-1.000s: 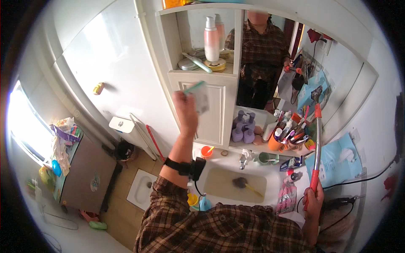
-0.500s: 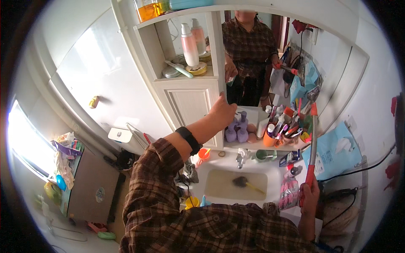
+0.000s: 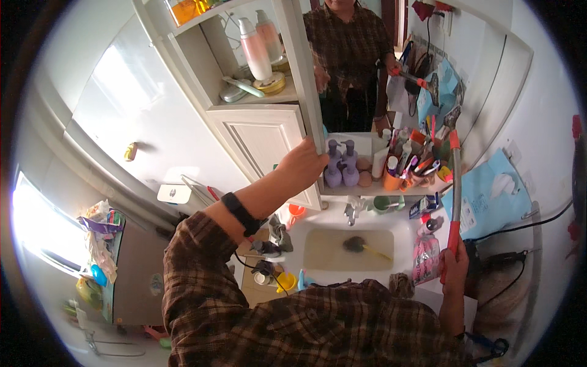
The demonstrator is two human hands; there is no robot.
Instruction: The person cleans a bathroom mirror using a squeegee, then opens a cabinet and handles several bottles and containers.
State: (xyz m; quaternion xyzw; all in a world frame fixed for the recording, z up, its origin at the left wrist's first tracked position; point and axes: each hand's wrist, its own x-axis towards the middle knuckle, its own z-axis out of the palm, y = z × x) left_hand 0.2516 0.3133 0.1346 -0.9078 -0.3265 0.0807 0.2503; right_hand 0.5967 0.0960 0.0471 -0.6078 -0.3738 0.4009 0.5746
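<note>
Cabinet door (image 3: 263, 137), my left hand (image 3: 304, 165) at its edge.
Fingertips hidden, left grip I cannot tell; my right hand (image 3: 454, 269) clasps the red-handled tool (image 3: 457, 183).

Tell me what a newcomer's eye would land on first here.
Probably the long red-gripped metal tool, held in the right hand at the right. Next, the cloudy water in the white sink below centre, with a yellow-handled brush in it. Then the left hand at the edge of the white cabinet door, near the middle.
</note>
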